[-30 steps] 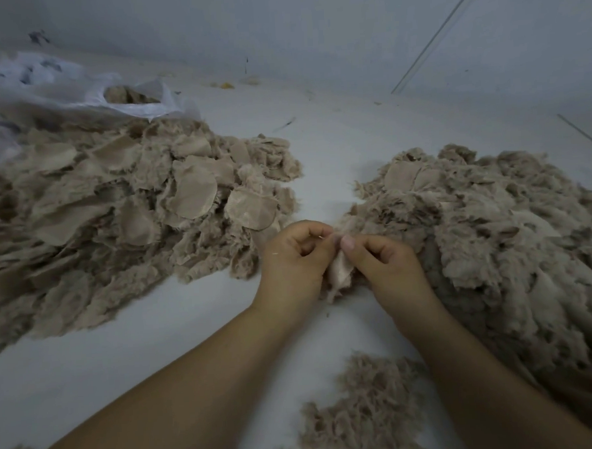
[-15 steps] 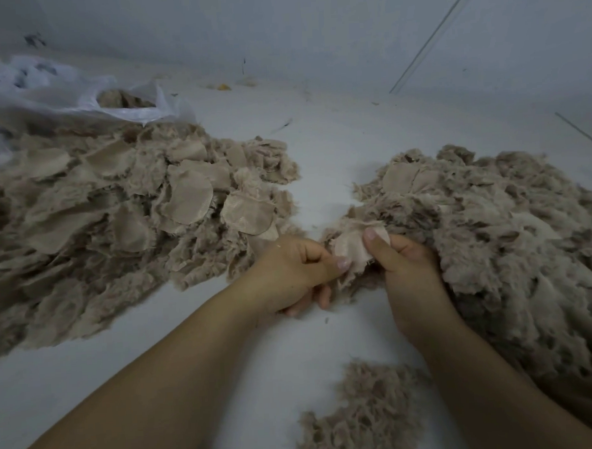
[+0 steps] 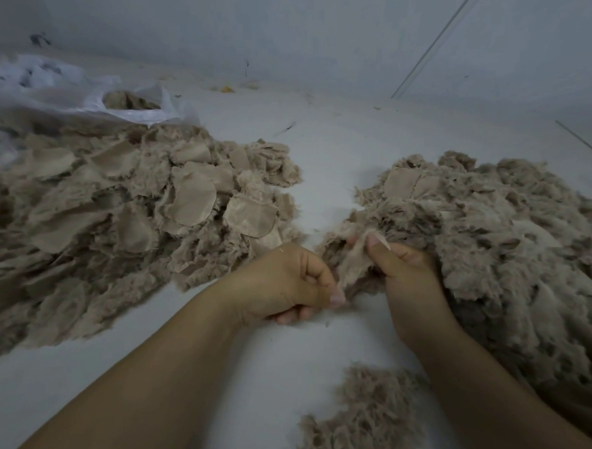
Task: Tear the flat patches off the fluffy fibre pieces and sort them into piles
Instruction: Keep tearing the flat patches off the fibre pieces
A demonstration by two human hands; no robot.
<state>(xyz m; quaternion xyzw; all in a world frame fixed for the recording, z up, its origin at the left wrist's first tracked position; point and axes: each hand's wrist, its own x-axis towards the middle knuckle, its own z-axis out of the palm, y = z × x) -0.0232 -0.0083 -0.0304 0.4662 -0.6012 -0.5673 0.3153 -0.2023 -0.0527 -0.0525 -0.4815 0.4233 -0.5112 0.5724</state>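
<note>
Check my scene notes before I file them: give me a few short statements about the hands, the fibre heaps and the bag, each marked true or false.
1. Both hands pinch one beige fluffy fibre piece. True.
2. The left hand rests flat and open on the white table surface. False: its fingers are curled, pinching the piece.
3. The right hand lies against the big fluffy heap on the right. True.
4. The heap on the left shows no flat patches. False: many flat beige patches lie on it.
5. A translucent white plastic bag lies behind the left heap. True.
</note>
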